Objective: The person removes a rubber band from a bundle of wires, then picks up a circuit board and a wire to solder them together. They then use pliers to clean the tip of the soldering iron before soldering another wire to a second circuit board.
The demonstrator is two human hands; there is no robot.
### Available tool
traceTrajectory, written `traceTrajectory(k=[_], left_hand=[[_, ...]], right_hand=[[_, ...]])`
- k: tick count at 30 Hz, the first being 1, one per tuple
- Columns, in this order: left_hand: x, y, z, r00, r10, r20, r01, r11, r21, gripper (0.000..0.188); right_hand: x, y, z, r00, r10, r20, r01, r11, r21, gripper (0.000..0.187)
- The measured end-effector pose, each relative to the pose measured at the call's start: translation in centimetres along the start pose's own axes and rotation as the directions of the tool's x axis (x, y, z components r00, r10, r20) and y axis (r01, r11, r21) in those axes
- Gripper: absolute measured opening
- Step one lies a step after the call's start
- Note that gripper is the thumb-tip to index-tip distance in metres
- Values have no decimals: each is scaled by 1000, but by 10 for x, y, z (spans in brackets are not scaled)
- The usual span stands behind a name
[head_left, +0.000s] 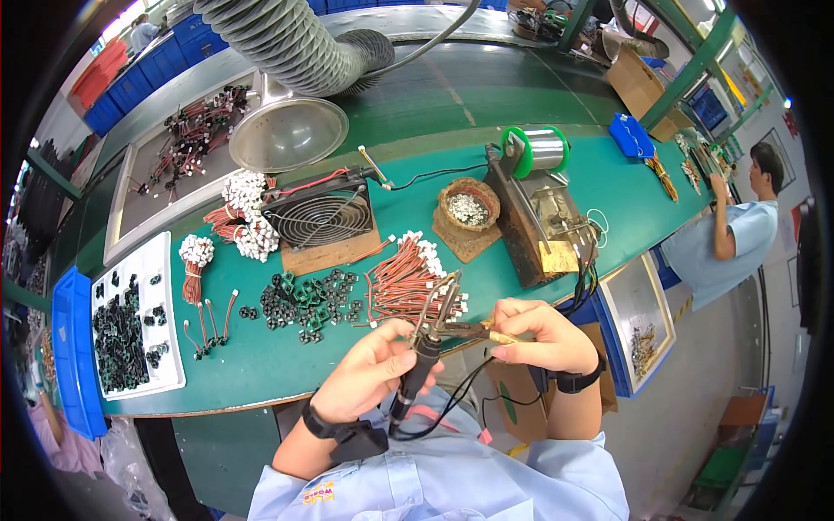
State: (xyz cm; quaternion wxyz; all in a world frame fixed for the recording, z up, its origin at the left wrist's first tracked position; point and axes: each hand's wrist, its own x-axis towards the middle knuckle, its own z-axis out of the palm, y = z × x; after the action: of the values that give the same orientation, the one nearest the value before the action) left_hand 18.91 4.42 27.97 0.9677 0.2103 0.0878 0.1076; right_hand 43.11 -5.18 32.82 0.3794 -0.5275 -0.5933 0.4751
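Note:
My left hand (369, 369) is closed around a soldering iron (421, 366), whose black handle tilts up and away from me toward its metal barrel. In my right hand (547, 337) are pliers (466, 331) with dark jaws and yellowish handles. Their jaws reach the metal part of the iron just above its handle; whether they grip it I cannot make out. Beyond both hands lies a fanned pile of red-and-black wire leads (404, 282) with white connectors. Left of it spread many small black and green parts (304, 300).
A fan (321, 214) and a round pot (469, 208) stand behind the wires. To their right is a solder-spool feeder (539, 200). A white tray (165, 347) of dark parts sits left. An extraction hood (289, 135) hangs above. Another person (738, 226) works at the far right.

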Motion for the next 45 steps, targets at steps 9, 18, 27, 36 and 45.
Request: traceTrajectory(k=[9, 18, 27, 36, 45], left_hand=[[3, -11, 16, 779, 597, -194, -240, 569, 786, 28], [2, 1, -6, 999, -10, 44, 10, 1000, 13, 41], [5, -16, 9, 804, 557, -209, -262, 647, 716, 33], [0, 0, 16, 882, 395, -256, -227, 833, 504, 30], [-1, 3, 9, 985, 128, -114, -87, 947, 309, 33]], right_hand=[[-7, -9, 6, 987, -49, -154, 27, 989, -142, 21], [-4, 12, 2, 997, -65, -34, 67, 996, 62, 21], [-8, -7, 11, 996, -36, -86, 22, 987, -159, 20], [-10, -5, 8, 984, -94, -149, 77, 990, -115, 22], [-7, -7, 5, 999, -32, -18, 30, 998, -58, 21]])
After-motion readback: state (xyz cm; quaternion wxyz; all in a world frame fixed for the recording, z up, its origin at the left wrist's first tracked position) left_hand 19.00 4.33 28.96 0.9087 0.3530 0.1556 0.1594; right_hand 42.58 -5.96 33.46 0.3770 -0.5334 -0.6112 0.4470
